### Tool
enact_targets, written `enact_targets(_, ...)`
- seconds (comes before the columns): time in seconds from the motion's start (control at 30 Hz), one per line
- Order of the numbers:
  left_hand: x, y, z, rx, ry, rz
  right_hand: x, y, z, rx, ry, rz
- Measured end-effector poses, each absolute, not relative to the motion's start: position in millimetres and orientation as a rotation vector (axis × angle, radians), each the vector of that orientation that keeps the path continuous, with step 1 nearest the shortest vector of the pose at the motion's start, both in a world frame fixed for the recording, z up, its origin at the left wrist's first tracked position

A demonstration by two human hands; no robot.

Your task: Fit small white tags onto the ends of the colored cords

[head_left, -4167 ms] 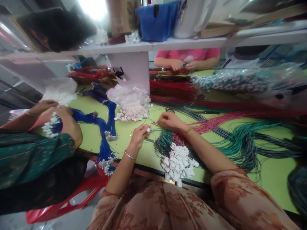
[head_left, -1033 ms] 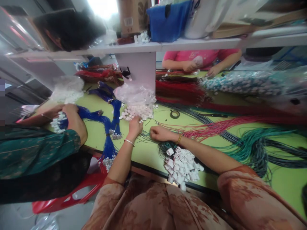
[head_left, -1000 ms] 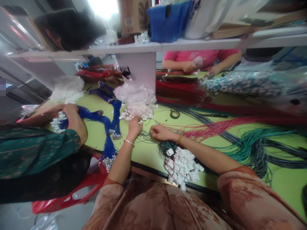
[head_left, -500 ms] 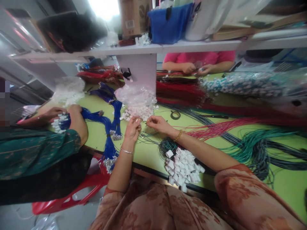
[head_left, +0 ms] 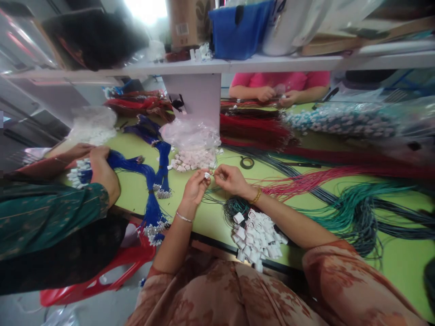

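My left hand [head_left: 196,184] pinches a small white plastic connector housing [head_left: 207,175] between thumb and fingers. Close beside it, my right hand [head_left: 231,179] is closed in a pinch on a thin wire [head_left: 212,172], its tip near the housing; whether it enters the housing I cannot tell. Thin dark wires [head_left: 212,198] trail over the table below both hands. Just beyond lies a heap of loose white housings [head_left: 193,159] under a clear plastic bag [head_left: 190,133]. Under my right forearm, white connectors [head_left: 256,237] with dark green wires [head_left: 235,209] form a pile at the table edge.
Black tape [head_left: 247,162] lies beyond my right hand. Pink wires [head_left: 295,183] and green wires [head_left: 353,194] spread rightward. At left, a co-worker's hands [head_left: 98,156] handle blue wires [head_left: 149,181]; another person in pink [head_left: 282,83] works opposite. A shelf [head_left: 190,67] crosses above the table.
My left hand has moved slightly right and toward me, and the white housing now shows clearly in its fingers. My right hand has shifted slightly right. The view has moved a little.
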State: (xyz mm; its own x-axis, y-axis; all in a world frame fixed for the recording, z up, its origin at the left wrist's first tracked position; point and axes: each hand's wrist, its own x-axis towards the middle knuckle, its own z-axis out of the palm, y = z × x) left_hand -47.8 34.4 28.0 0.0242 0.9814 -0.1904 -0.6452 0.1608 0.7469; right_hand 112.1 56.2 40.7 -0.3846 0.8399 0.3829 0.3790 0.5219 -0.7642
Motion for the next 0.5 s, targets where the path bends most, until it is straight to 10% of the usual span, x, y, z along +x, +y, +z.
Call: enact_targets(0.5, -41.5, 32.1, 23.1, 0.57, 0.934, 1.354, 117.5, 56.9, 40.6, -0.82, -2.4, 0.094)
